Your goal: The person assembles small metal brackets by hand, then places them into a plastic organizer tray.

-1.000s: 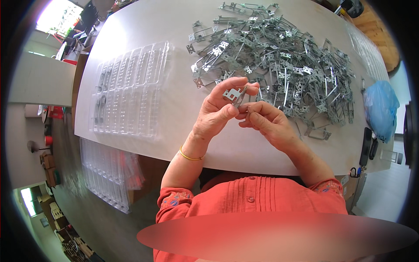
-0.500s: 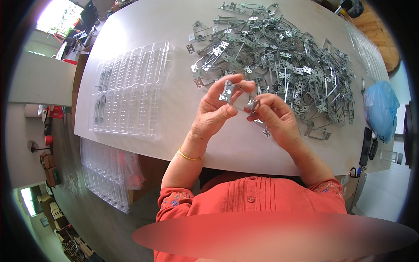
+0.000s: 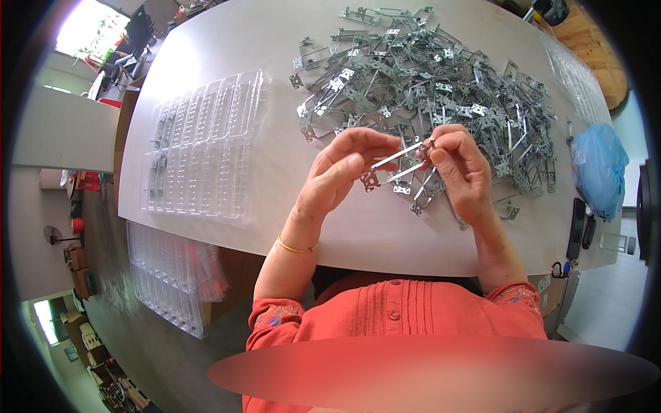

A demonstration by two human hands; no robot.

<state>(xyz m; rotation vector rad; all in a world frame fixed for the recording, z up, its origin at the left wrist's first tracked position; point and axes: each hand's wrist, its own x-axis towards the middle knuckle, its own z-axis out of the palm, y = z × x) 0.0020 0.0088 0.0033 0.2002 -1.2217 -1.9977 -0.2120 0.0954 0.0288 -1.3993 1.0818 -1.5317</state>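
Observation:
Between finger and thumb, my right hand (image 3: 468, 175) pinches one end of a metal bracket (image 3: 398, 157), a frame of two thin bars with a small punched plate at each end. The bracket slants down to the left, its far plate close to my left thumb. My left hand (image 3: 334, 165) is half curled with thumb and fingers apart, close around the bracket's left part without closing on it. A large heap of similar metal brackets (image 3: 441, 89) lies beyond my hands, a few loose ones reaching close beneath the held piece.
On the left of the table (image 3: 289, 234) lies a clear plastic tray (image 3: 231, 162) with brackets in its leftmost compartments. More clear trays (image 3: 165, 275) are stacked below the table edge. A blue plastic bag (image 3: 599, 168), a black phone (image 3: 576, 227) and bubble-like clear packaging (image 3: 582, 82) line the right side.
My left hand has let go of the bracket and opened. My right hand has risen slightly and right, turning the bracket so its bars now slant across.

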